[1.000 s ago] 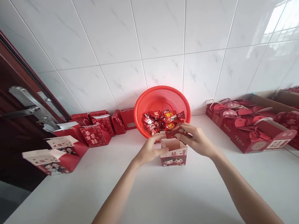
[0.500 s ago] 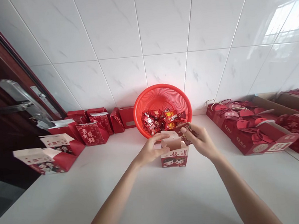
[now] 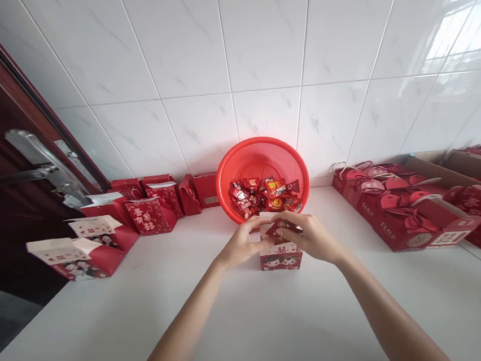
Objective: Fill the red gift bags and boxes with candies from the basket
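Packet point(image 3: 282, 230) at box point(image 3: 280, 260) mouth, not in yet.
Right hand point(image 3: 315, 238) pinches packet, left hand point(image 3: 241, 243) grips box; sweets point(image 3: 273, 188) left in basket point(image 3: 258, 147), worktop point(image 3: 254, 326) back edge.

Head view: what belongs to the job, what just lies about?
Likely used:
dark red packet, in right hand
open red-white paper box, at left hand
red plastic basket, wrapped sweets

Likely idle:
red paper cartons, left
red cardboard boxes, right

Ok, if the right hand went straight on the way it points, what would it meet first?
Probably the left hand, at the left edge of the open double-happiness box: the right hand points across the box's mouth toward it. Depth is unclear, so the held red packet might touch the box first.
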A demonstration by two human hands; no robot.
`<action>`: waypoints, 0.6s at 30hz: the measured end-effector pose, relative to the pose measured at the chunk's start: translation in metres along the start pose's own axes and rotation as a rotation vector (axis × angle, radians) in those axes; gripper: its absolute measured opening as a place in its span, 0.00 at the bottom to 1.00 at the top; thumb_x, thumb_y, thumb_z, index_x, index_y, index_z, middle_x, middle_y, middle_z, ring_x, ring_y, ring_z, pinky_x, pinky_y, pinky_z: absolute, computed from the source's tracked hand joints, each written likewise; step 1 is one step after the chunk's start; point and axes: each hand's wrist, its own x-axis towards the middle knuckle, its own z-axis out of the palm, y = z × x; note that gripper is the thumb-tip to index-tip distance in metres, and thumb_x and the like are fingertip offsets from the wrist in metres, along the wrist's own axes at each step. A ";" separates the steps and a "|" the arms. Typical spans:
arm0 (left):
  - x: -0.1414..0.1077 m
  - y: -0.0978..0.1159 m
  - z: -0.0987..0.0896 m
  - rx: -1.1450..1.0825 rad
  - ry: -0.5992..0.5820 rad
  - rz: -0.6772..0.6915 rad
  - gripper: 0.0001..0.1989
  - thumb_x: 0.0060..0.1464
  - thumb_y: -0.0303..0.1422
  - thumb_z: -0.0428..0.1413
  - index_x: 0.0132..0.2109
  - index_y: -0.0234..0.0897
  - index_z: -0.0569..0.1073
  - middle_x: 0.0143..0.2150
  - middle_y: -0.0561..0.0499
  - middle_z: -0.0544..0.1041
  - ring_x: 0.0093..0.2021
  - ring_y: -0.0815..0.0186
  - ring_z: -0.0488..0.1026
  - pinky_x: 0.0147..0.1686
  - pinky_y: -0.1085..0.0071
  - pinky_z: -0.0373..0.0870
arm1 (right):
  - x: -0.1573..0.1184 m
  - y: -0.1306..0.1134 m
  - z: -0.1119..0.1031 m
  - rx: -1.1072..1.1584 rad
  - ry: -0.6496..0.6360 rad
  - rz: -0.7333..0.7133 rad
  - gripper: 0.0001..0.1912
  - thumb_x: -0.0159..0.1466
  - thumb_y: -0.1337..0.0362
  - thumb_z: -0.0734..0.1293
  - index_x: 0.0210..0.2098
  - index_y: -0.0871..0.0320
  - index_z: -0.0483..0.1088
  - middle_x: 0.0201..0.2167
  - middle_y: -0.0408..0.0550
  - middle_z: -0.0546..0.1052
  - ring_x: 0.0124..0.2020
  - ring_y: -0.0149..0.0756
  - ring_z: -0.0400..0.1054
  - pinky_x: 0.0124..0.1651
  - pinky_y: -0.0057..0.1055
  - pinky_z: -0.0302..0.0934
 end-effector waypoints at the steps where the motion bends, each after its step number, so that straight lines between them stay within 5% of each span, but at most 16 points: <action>1: 0.000 0.000 0.000 0.006 -0.005 0.006 0.21 0.52 0.37 0.64 0.54 0.42 0.76 0.58 0.46 0.74 0.58 0.54 0.70 0.60 0.57 0.64 | 0.000 0.000 0.000 -0.011 -0.026 0.027 0.08 0.67 0.65 0.62 0.44 0.54 0.71 0.38 0.47 0.79 0.36 0.37 0.73 0.41 0.33 0.66; 6: -0.002 -0.003 -0.002 0.026 -0.005 -0.012 0.23 0.52 0.39 0.65 0.55 0.42 0.76 0.56 0.46 0.75 0.57 0.55 0.70 0.59 0.57 0.65 | -0.002 -0.001 -0.004 -0.047 -0.082 0.010 0.03 0.67 0.66 0.61 0.39 0.55 0.67 0.36 0.46 0.79 0.32 0.34 0.71 0.35 0.30 0.64; 11: -0.003 -0.001 -0.004 0.040 0.026 -0.067 0.26 0.47 0.38 0.68 0.54 0.42 0.76 0.54 0.46 0.76 0.57 0.54 0.70 0.59 0.58 0.65 | 0.003 -0.006 -0.009 -0.101 -0.157 -0.027 0.09 0.67 0.69 0.59 0.38 0.55 0.71 0.37 0.45 0.78 0.35 0.34 0.71 0.38 0.31 0.63; 18: -0.001 -0.006 -0.007 0.043 0.022 -0.056 0.27 0.45 0.40 0.69 0.53 0.42 0.77 0.55 0.45 0.75 0.57 0.53 0.70 0.60 0.57 0.63 | 0.034 -0.001 -0.012 -0.299 -0.536 -0.137 0.16 0.66 0.69 0.57 0.27 0.52 0.71 0.26 0.43 0.74 0.25 0.33 0.63 0.26 0.30 0.54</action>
